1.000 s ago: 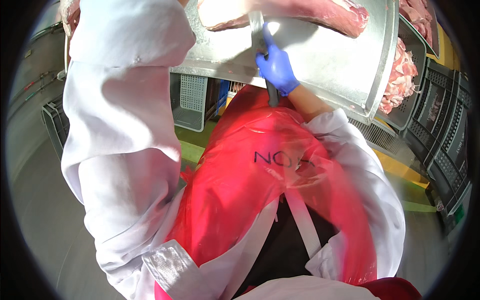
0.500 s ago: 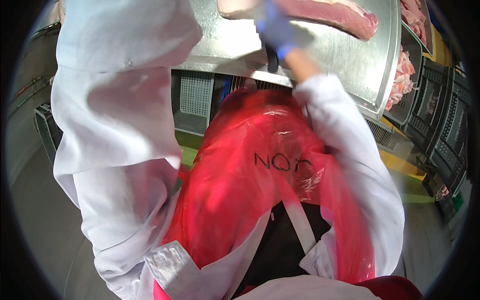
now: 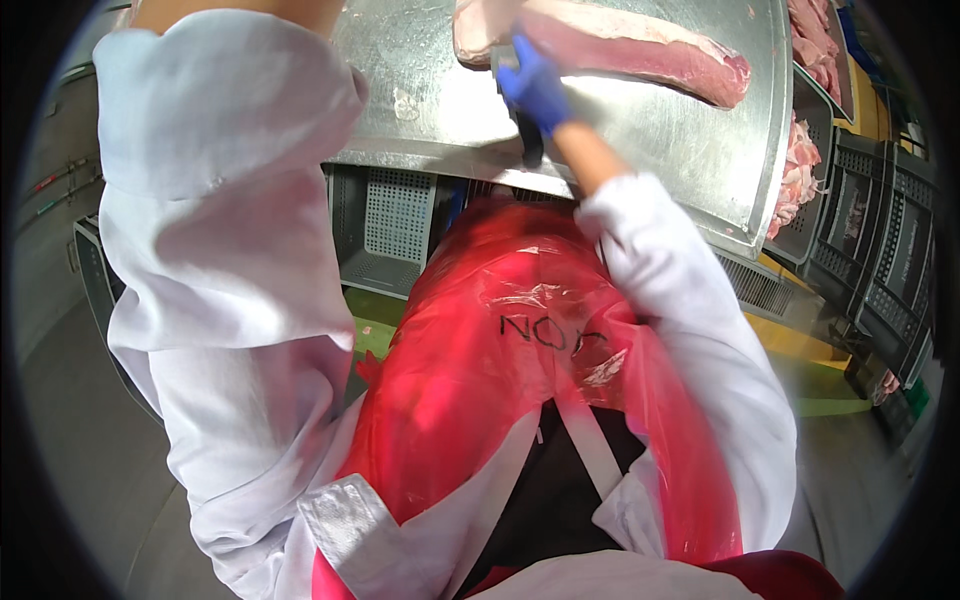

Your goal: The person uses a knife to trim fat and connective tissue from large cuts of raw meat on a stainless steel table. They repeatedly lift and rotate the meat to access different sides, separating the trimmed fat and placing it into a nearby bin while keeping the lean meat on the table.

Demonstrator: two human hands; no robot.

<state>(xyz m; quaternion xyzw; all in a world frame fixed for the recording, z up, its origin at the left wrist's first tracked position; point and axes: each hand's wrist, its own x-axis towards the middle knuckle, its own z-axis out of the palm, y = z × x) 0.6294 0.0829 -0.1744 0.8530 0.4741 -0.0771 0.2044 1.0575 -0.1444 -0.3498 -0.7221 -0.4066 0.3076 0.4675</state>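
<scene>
A long slab of raw pork loin, pale fat along its far side, lies across the metal worktop. My right hand, in a blue glove, is closed at the near edge of the meat, toward its left end. From under it a black knife handle sticks out toward me; the blade is hard to make out against the bright metal. My left arm, in a rolled white sleeve, reaches up past the top edge, so the left hand is out of sight.
Right of the worktop stand a crate of pale meat trimmings and a container of meat pieces. Grey perforated crates stack beyond them. Below the worktop's front edge sits another grey crate.
The view has shifted, so the worktop and meat appear lower. My right hand, blurred before, shows more sharply at the meat's near edge. Bare skin of my left forearm now shows at the top.
</scene>
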